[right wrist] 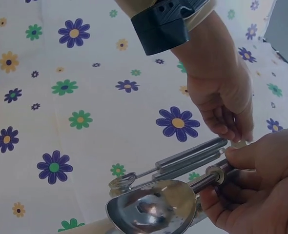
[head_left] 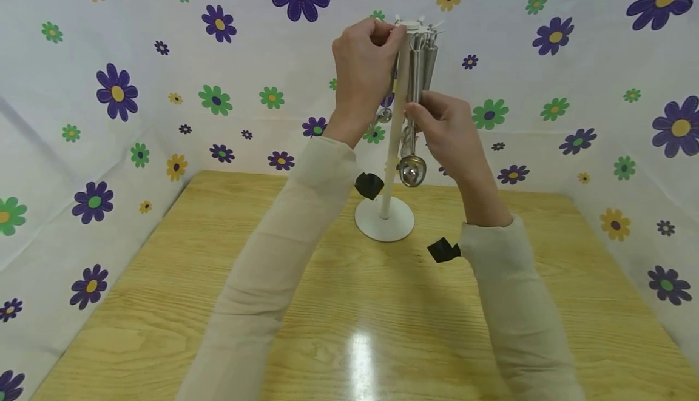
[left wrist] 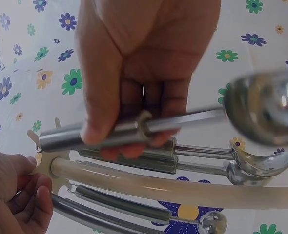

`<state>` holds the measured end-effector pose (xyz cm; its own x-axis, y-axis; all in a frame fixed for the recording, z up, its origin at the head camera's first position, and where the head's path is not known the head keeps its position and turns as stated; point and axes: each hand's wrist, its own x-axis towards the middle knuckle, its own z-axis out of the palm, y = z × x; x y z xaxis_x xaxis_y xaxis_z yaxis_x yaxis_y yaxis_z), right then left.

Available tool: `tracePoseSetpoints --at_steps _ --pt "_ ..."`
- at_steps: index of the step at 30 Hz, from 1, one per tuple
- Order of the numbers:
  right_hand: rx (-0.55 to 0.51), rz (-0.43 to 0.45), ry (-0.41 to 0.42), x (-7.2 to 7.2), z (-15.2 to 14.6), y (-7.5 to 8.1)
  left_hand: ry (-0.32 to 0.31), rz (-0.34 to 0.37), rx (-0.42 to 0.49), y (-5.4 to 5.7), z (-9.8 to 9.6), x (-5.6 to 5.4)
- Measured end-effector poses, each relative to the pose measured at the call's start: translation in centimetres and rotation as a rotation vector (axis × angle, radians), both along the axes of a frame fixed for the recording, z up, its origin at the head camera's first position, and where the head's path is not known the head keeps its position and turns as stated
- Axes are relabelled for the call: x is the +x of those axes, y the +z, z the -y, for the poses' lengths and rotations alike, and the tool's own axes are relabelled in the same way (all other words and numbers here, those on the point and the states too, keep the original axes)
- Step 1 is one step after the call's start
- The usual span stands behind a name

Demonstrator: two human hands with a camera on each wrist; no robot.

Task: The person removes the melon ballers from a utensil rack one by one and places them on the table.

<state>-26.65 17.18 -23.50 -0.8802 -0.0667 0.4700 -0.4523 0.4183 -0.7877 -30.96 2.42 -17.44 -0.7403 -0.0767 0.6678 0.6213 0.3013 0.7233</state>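
A pale utensil stand (head_left: 394,146) with a round white base stands upright on the table. My left hand (head_left: 363,55) pinches the edge of its hooked top (left wrist: 47,163). My right hand (head_left: 450,134) holds the metal handle of an ice cream scoop (head_left: 413,171) between thumb and fingers. That scoop hangs bowl down, its handle end right at a hook in the left wrist view. Behind it, other scoops (left wrist: 261,163) with steel handles hang from the stand. A small melon baller (left wrist: 213,223) dangles on the pole's other side. The scoop's hollow (right wrist: 151,207) shows in the right wrist view.
The light wooden table (head_left: 327,304) spreads out beneath the stand. A white cloth with flowers (head_left: 273,55) forms the back and sides. Black wrist gear (head_left: 444,249) sticks out from the right sleeve, and another black piece (head_left: 369,185) beside the left sleeve.
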Motion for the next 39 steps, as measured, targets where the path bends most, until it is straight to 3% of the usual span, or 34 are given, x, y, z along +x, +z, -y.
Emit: tracePoseSetpoints --at_steps 10,15,20,28,39 --pt "-0.026 0.092 0.004 1.8 -1.2 1.6 -0.012 0.02 -0.001 0.4 0.0 -0.2" --pt "-0.028 0.113 0.019 2.2 -1.6 2.1 -0.008 0.045 -0.003 0.5 -0.2 -0.1" --pt "-0.032 0.132 0.027 2.6 -1.9 2.5 -0.009 0.027 0.011 0.2 -0.2 -0.2" --pt "-0.102 0.078 0.024 3.3 -2.7 2.9 0.01 0.011 0.016 0.0 -0.2 -0.3" --pt "-0.066 0.094 -0.05 4.4 -3.4 3.5 0.015 -0.013 0.05 -0.2 -0.2 -0.5"
